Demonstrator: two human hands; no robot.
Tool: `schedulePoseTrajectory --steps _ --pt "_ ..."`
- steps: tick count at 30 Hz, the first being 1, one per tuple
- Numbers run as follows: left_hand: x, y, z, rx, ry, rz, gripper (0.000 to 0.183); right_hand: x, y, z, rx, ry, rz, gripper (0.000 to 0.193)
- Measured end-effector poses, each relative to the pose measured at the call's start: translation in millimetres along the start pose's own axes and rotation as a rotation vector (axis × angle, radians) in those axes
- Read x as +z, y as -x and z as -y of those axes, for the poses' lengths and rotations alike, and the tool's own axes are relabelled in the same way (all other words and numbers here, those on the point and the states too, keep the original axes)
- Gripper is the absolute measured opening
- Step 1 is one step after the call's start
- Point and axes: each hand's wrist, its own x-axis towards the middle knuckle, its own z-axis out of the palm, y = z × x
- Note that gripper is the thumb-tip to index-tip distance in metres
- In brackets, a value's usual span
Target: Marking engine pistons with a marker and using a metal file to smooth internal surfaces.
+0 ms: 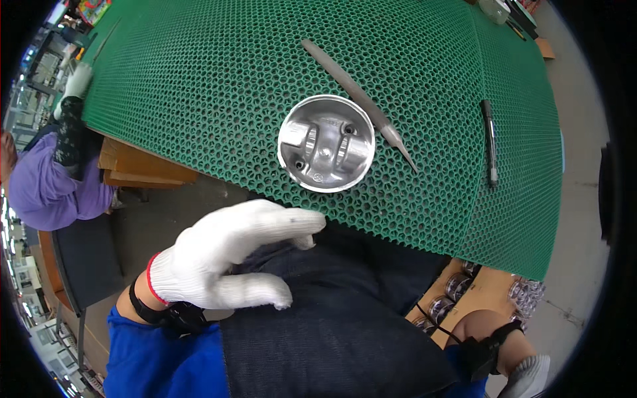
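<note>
A shiny metal piston (325, 151) lies on the green honeycomb mat (219, 86), its hollow underside facing up. A grey file (352, 87) rests slantwise just beyond and right of it, its narrow tang pointing toward me. My left hand (232, 249), in a white knitted glove, hovers over my lap by the mat's near edge. Its thumb and fingers are apart with nothing between them. My right hand (529, 377), also gloved, hangs low at the bottom right beside a cardboard box (491, 292). The picture's rim cuts off its fingers.
Several metal pistons (458, 285) sit in the box below the mat's right part. A dark slim pen (490, 142) lies on the mat at right. At left, another person in a purple top (60, 176) works with a gloved hand at the table. A dark chair (86, 259) stands nearby.
</note>
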Motion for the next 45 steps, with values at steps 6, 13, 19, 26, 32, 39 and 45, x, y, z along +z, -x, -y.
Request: schedulePoseTrajectory --steps 6,13,19,26,32,39,45 --pt "3.0 -32.6 0.6 0.073 -0.510 -0.159 0.041 2.6 11.6 6.0 0.104 -0.011 -0.030 0.016" --pt "-32.6 -52.2 27.1 0.281 -0.824 -0.304 0.033 5.5 5.2 -11.8 0.252 -0.046 -0.005 0.014" --pt "-169.1 -26.7 76.9 0.058 -1.093 -0.833 0.025 7.9 -9.3 -38.6 0.333 -0.079 0.032 0.016" --pt "-178.4 0.9 89.8 -0.045 -0.931 -0.985 0.046 10.5 -27.4 -77.9 0.422 -0.124 0.065 0.021" --pt "-99.2 -24.0 82.0 0.116 -0.856 -0.603 0.041 17.5 -51.3 -130.7 0.436 -0.229 0.122 0.026" --pt "-94.3 -20.4 93.9 0.094 -0.904 -0.631 0.034 27.2 -62.4 -168.8 0.524 -0.309 0.144 0.032" --pt "-85.0 -24.8 85.7 0.022 -0.929 -0.639 0.032 35.9 -69.5 -195.8 0.617 -0.383 0.183 0.038"
